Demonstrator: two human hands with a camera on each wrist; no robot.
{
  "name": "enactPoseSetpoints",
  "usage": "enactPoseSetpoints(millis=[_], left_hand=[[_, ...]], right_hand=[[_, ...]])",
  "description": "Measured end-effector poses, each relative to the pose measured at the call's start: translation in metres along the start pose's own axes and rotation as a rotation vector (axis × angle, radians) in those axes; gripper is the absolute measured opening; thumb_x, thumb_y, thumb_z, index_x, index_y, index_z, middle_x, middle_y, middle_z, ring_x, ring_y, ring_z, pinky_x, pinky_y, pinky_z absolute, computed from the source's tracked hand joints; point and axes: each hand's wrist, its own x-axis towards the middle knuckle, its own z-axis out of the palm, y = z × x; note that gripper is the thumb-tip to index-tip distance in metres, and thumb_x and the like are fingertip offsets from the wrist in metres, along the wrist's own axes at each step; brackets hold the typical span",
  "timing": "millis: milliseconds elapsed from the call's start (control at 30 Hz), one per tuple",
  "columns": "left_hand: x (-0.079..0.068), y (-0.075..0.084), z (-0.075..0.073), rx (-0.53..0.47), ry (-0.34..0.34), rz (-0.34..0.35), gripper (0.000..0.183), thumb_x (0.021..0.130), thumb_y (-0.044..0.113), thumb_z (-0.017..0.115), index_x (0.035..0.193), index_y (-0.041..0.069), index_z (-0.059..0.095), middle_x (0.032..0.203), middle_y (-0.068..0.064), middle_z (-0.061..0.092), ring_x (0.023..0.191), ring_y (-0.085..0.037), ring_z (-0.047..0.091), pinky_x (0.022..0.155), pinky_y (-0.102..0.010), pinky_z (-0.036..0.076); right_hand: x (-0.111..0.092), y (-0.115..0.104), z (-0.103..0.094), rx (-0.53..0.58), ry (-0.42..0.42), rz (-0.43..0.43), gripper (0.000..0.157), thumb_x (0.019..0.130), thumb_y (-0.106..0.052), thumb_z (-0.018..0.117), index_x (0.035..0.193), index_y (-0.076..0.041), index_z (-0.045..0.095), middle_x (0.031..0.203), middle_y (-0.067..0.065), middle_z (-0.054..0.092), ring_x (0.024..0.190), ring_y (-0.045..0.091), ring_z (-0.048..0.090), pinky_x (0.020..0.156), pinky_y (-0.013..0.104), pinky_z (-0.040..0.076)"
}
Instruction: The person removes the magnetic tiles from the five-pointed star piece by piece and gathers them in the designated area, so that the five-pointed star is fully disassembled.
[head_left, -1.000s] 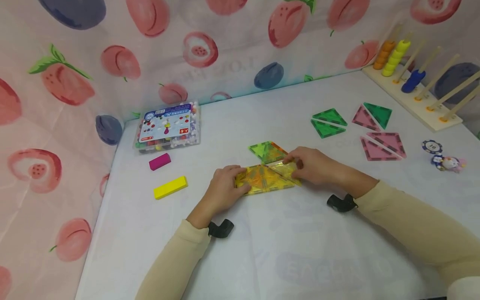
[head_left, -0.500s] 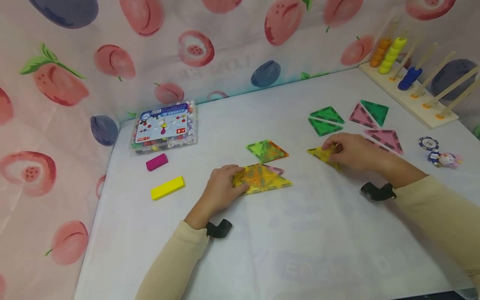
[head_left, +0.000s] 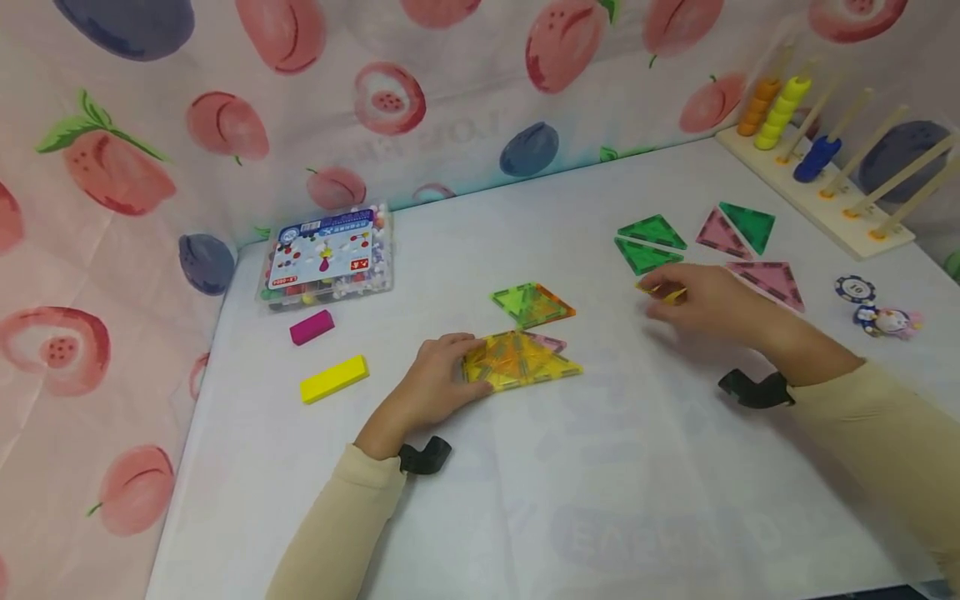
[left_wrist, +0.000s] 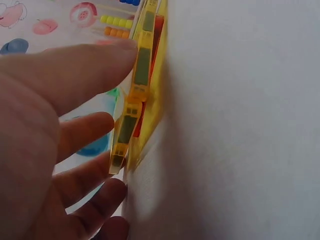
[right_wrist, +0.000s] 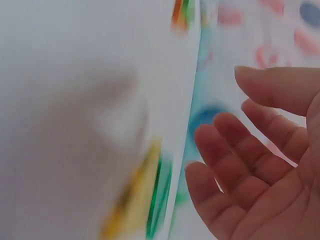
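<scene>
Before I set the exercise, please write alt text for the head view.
A person's left hand touches yellow magnetic tiles on a white table while the right hand is over another yellow tile. Green triangular tiles and pink triangular tiles lie nearby; a peg abacus stands far right.

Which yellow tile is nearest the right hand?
The lone yellow tile, partly hidden by the right hand in the head view; the other yellow tiles lie grouped at the left hand.
</scene>
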Motion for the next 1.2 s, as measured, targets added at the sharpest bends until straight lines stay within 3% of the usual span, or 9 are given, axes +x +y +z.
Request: enactPoseSetpoints(millis=[133, 300, 433, 600, 733, 867, 967, 1200], left_hand=[[-0.002, 0.0, -0.001, -0.007, 0.008, 0.01, 0.058, 0.076, 0.041, 0.068, 0.127, 0.02, 0.051, 0.131, 0.0, 0.042, 0.114, -0.021, 0.034, 0.092, -0.035, 0.032], [0.002, 0.004, 0.006, 0.062, 0.079, 0.047, 0.047, 0.079, 0.042, 0.064, 0.121, 0.022, 0.056, 0.123, -0.004, 0.046, 0.105, -0.022, 0.039, 0.086, -0.034, 0.033], [0.003, 0.01, 0.01, 0.087, 0.122, 0.042, 0.041, 0.08, 0.041, 0.063, 0.118, 0.024, 0.059, 0.118, -0.006, 0.047, 0.1, -0.023, 0.04, 0.081, -0.036, 0.034], [0.001, 0.014, 0.01, 0.097, 0.137, 0.015, 0.04, 0.079, 0.04, 0.065, 0.116, 0.026, 0.06, 0.114, -0.005, 0.047, 0.097, -0.022, 0.04, 0.079, -0.035, 0.034], [0.001, 0.014, 0.009, 0.11, 0.132, 0.016, 0.04, 0.079, 0.041, 0.065, 0.116, 0.027, 0.06, 0.114, -0.004, 0.047, 0.097, -0.022, 0.04, 0.08, -0.035, 0.034], [0.002, 0.015, 0.009, 0.116, 0.124, 0.014, 0.04, 0.079, 0.042, 0.064, 0.117, 0.028, 0.06, 0.114, -0.003, 0.048, 0.097, -0.021, 0.04, 0.079, -0.034, 0.034], [0.003, 0.015, 0.009, 0.12, 0.127, 0.015, 0.04, 0.079, 0.043, 0.065, 0.116, 0.028, 0.06, 0.114, -0.003, 0.048, 0.097, -0.02, 0.04, 0.079, -0.033, 0.034], [0.002, 0.013, 0.007, 0.11, 0.129, 0.008, 0.041, 0.078, 0.043, 0.065, 0.116, 0.029, 0.06, 0.114, -0.003, 0.047, 0.098, -0.021, 0.04, 0.08, -0.034, 0.034]], right_hand=[[0.001, -0.03, 0.032, 0.023, -0.111, -0.126, 0.037, 0.083, -0.029, 0.063, 0.115, -0.013, 0.056, 0.107, 0.0, 0.058, 0.095, 0.016, 0.052, 0.081, 0.037, 0.044], [0.007, -0.057, 0.061, 0.026, -0.229, -0.232, 0.036, 0.082, -0.03, 0.064, 0.114, -0.015, 0.057, 0.103, -0.006, 0.058, 0.09, 0.012, 0.052, 0.08, 0.032, 0.043], [0.012, -0.066, 0.07, 0.049, -0.237, -0.237, 0.033, 0.082, -0.026, 0.065, 0.111, -0.013, 0.057, 0.103, -0.004, 0.057, 0.09, 0.014, 0.05, 0.081, 0.034, 0.041], [0.017, -0.069, 0.077, 0.127, -0.224, -0.181, 0.024, 0.082, -0.023, 0.064, 0.104, -0.013, 0.059, 0.101, -0.003, 0.056, 0.09, 0.014, 0.05, 0.08, 0.034, 0.041], [0.019, -0.07, 0.078, 0.143, -0.195, -0.139, 0.016, 0.082, -0.022, 0.064, 0.097, -0.016, 0.063, 0.091, -0.006, 0.058, 0.079, 0.014, 0.05, 0.071, 0.031, 0.041], [0.013, -0.065, 0.073, 0.101, -0.253, -0.103, 0.012, 0.081, -0.021, 0.066, 0.093, -0.02, 0.064, 0.089, -0.007, 0.058, 0.078, 0.015, 0.048, 0.069, 0.03, 0.041], [0.006, -0.052, 0.061, 0.075, -0.274, -0.073, 0.013, 0.082, -0.023, 0.065, 0.094, -0.022, 0.063, 0.088, -0.005, 0.056, 0.079, 0.016, 0.047, 0.069, 0.031, 0.041], [-0.002, -0.019, 0.039, 0.059, -0.237, -0.021, 0.016, 0.082, -0.023, 0.065, 0.097, -0.021, 0.061, 0.092, -0.001, 0.056, 0.08, 0.018, 0.046, 0.069, 0.032, 0.041]])
